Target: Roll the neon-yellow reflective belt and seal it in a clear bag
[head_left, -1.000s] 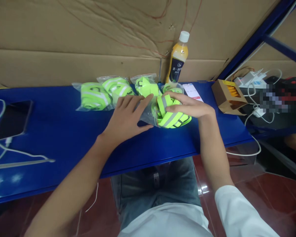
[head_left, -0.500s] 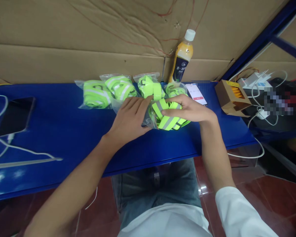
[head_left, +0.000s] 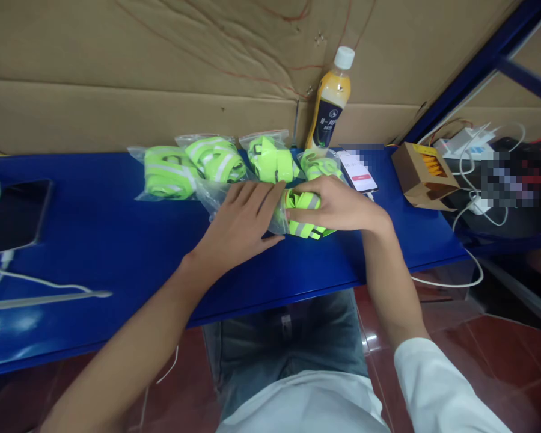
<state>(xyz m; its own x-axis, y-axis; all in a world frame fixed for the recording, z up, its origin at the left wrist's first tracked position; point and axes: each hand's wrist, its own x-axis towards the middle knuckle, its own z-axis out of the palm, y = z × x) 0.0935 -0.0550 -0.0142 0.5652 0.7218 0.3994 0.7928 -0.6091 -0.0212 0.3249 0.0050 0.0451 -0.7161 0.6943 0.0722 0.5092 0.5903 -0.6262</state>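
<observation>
My right hand [head_left: 336, 206] is closed around a folded neon-yellow reflective vest [head_left: 304, 227] and presses it into a clear plastic bag [head_left: 216, 193] on the blue table [head_left: 117, 240]. My left hand [head_left: 243, 222] lies on the bag with its fingers gripping the bag's mouth. Behind them, several bagged vests [head_left: 166, 173] lie in a row along the cardboard wall.
An orange drink bottle [head_left: 329, 102] stands against the cardboard at the back. A phone [head_left: 358, 171] lies next to it, and a small brown box [head_left: 421, 174] sits at the table's right end. A dark tablet [head_left: 13, 213] and white cables [head_left: 40, 288] lie at the left.
My right hand has pushed the vest leftwards, further into the bag, so less of it shows. My left hand has stayed on the bag's mouth.
</observation>
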